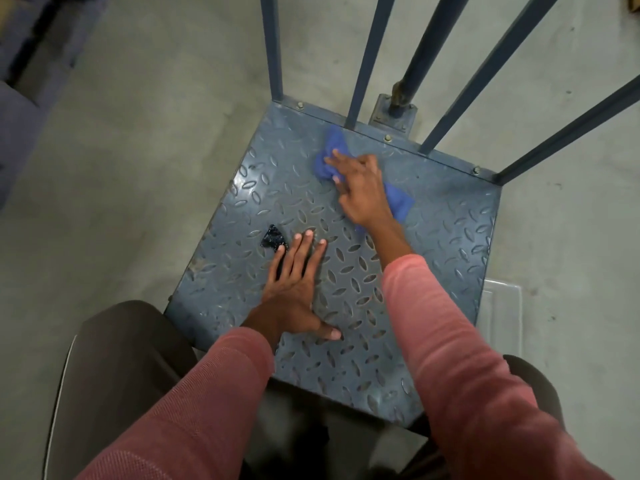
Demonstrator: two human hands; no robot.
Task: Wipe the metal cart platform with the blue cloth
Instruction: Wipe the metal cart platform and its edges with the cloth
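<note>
On one platform (pixel 450 244) rest left hand (pixel 294 289), right hand (pixel 363 188), one blue cloth (pixel 333 144).

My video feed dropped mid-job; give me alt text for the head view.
The right hand presses the blue cloth on the far part of the metal cart platform. The left hand rests flat nearer, beside a small dark scrap.

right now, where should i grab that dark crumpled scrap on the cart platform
Probably pinch the dark scrap at its crumpled middle, from above, with the left hand, whose fingertips lie beside it; it sits low on the platform, so sideways fingers would push it.
</note>
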